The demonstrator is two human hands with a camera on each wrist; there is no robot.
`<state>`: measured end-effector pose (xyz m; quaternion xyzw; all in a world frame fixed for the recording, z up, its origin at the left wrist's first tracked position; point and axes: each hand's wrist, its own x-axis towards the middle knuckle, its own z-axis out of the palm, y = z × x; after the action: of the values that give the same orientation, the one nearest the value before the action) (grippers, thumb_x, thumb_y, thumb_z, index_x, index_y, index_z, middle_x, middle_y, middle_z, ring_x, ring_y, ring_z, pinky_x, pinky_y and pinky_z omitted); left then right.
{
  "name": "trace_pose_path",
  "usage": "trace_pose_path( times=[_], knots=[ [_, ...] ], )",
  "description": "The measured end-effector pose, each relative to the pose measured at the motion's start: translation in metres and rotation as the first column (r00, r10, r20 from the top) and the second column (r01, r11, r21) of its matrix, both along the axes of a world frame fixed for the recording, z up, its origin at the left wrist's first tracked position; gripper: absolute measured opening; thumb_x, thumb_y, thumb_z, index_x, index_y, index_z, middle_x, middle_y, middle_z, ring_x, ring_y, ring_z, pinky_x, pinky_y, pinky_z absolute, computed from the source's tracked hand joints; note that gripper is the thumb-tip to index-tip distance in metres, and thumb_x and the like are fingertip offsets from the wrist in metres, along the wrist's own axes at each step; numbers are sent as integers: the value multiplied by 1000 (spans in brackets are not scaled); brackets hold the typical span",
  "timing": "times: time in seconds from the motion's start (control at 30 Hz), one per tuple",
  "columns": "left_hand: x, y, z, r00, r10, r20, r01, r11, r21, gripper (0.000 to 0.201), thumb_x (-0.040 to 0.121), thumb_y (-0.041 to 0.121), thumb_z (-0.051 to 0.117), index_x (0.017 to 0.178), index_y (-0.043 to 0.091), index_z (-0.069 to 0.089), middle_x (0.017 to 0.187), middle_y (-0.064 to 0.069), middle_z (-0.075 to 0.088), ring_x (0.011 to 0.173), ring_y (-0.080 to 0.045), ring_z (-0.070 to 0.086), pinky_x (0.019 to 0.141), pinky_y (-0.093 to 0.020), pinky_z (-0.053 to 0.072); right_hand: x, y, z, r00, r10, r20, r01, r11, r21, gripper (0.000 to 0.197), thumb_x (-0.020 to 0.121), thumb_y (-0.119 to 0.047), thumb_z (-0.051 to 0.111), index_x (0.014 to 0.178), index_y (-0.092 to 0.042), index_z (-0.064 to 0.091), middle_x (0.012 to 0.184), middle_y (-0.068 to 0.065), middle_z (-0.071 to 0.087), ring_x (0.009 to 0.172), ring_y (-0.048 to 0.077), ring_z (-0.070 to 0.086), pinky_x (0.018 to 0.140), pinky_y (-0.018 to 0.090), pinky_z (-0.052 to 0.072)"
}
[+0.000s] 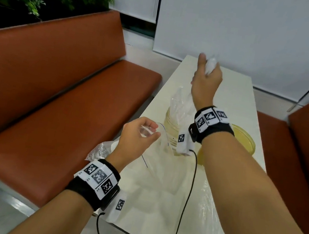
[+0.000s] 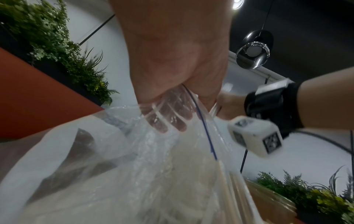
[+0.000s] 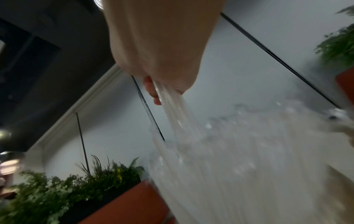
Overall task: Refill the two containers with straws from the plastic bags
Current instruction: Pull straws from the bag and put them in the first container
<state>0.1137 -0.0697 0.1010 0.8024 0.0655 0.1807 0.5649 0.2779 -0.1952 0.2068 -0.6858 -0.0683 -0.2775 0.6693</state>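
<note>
Clear crinkled plastic is most of what there is to watch: the person's right hand (image 1: 209, 75) is raised above the pale cream bench (image 1: 233, 88), its grip closed round the bunched end of a clear plastic bag (image 1: 182, 105) of thin whitish straws (image 3: 239, 174), which hangs down into the mouth of the round yellowish see-through container (image 1: 172, 127) on the bench. A second yellowish container (image 1: 245, 139) sits just beside it, half hidden by the right forearm. The left hand (image 1: 138, 134) pinches the rim of a second clear plastic bag with a thin blue seal line (image 2: 201, 121), fingers curled inside the opening, holding it up near the bench's front edge; more straws show pale through its film. A loose sheet of clear plastic (image 1: 204, 216) lies over the near part of the bench. I'd judge the step to be emptying the raised bag into the first container. To do it well, keep the bag's mouth inside the rim, lift straight up so the straws slide out on end and do not fan over the side, and shake gently. The film looks slippery, so a firm hold on the bunched end matters.
</note>
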Motion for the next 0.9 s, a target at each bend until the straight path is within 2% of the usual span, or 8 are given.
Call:
trace_pose_path(
  times=[0.13, 0.27, 0.4, 0.53, 0.6, 0.73, 0.77, 0.9],
  knots=[
    [1, 2, 3, 1000, 7, 14, -7, 1000, -1, 14, 84, 17, 80, 95, 16, 72, 93, 8, 73, 69, -1, 67, 62, -19, 55, 7, -10, -36, 986, -25, -166, -3, 987, -161, 49, 99, -37, 61, 81, 8, 64, 69, 17, 67, 53, 9, 57, 61, 26, 48],
    [4, 1, 6, 999, 4, 33, -4, 1000, -8, 13, 84, 16, 80, 95, 15, 73, 92, 10, 73, 70, -3, 68, 62, -16, 53, 5, -20, -46, 968, -110, -227, 32, 946, -322, 48, 75, -33, 87, 110, -7, 67, 105, 11, 72, 92, 19, 65, 97, 35, 52],
    [6, -2, 11, 999, -8, 48, 10, 999, -40, 12, 84, 15, 79, 94, 14, 73, 92, 9, 73, 74, -10, 70, 67, -20, 56, -5, -25, -30, 987, -122, 102, 131, 988, -83, 103, 61, -38, 96, 144, -26, 36, 116, 2, 59, 100, 13, 65, 86, 22, 52],
    [6, -3, 15, 998, -13, 61, 16, 999, -50, 12, 85, 13, 78, 95, 12, 73, 94, 8, 73, 73, -7, 68, 67, -20, 56, -8, -25, -14, 933, -149, 329, 242, 933, -264, 33, 100, -38, 56, 125, -17, 60, 113, 3, 66, 103, 16, 64, 88, 27, 52],
    [6, -3, 16, 998, -16, 58, 19, 998, -54, 10, 86, 11, 76, 96, 12, 73, 96, 7, 73, 74, -5, 68, 68, -20, 57, 4, -29, -24, 950, -82, 303, 266, 724, -637, 38, 107, -26, 36, 115, -6, 66, 109, 10, 68, 104, 25, 63, 89, 33, 48],
    [4, 0, 19, 996, -90, 21, 91, 995, -32, 28, 86, -4, 64, 104, 16, 73, 104, 7, 74, 87, -10, 70, 71, -17, 54, 8, -35, -59, 998, 60, -11, -8, -52, -999, 34, 108, -17, 31, 122, -3, 58, 119, 18, 63, 130, 39, 47, 109, 53, 35],
    [3, 1, 21, 991, -131, 2, 131, 991, -13, 37, 85, -7, 60, 109, 18, 72, 108, 8, 73, 92, -11, 70, 73, -18, 55, 4, -36, -61, 999, 37, -29, -27, -68, -997, 36, 108, -19, 29, 124, -4, 58, 123, 17, 62, 134, 39, 43, 113, 55, 30],
    [-1, 8, 26, 959, -280, -48, 284, 952, 111, 64, 79, -16, 54, 132, 19, 63, 130, 10, 64, 111, -9, 64, 86, -7, 47, -20, -36, -34, 988, -70, 138, 155, 459, -875, 47, 105, -42, 34, 104, -15, 73, 104, 3, 73, 112, 31, 63, 111, 52, 32]
  ],
)
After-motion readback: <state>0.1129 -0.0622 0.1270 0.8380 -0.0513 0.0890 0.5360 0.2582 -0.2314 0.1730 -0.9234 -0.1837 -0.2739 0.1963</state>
